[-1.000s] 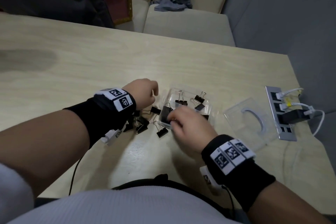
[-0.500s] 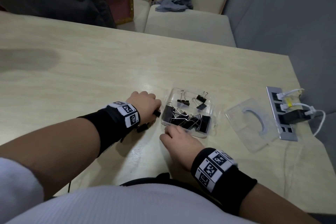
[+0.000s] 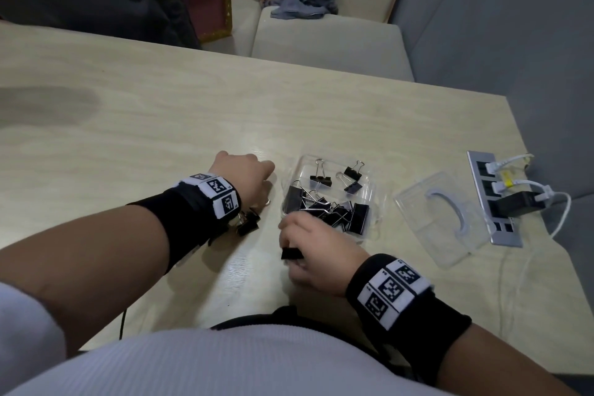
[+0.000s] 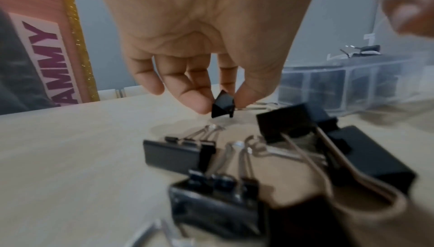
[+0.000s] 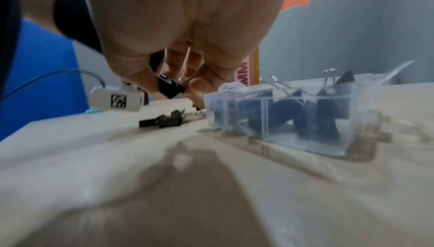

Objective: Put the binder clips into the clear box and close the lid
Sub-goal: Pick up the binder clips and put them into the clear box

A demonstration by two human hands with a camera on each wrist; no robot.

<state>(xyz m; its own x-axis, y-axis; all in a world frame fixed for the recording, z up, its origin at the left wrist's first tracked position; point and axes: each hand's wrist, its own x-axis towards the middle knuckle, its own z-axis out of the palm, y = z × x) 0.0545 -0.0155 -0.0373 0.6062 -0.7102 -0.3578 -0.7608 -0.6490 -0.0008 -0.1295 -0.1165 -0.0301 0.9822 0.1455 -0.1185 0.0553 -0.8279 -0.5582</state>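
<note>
Binder clips (image 3: 324, 209): black, wire-handled | left hand (image 4: 211, 46) pinches small clip (image 4: 222, 106) | right hand (image 3: 318, 254) grips another clip (image 3: 292, 255)

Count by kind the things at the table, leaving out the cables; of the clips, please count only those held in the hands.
Box: 1
Lid: 1
Power strip: 1
Clips held: 2, one clip pinched by the left hand, one by the right hand
Total: 5
</note>
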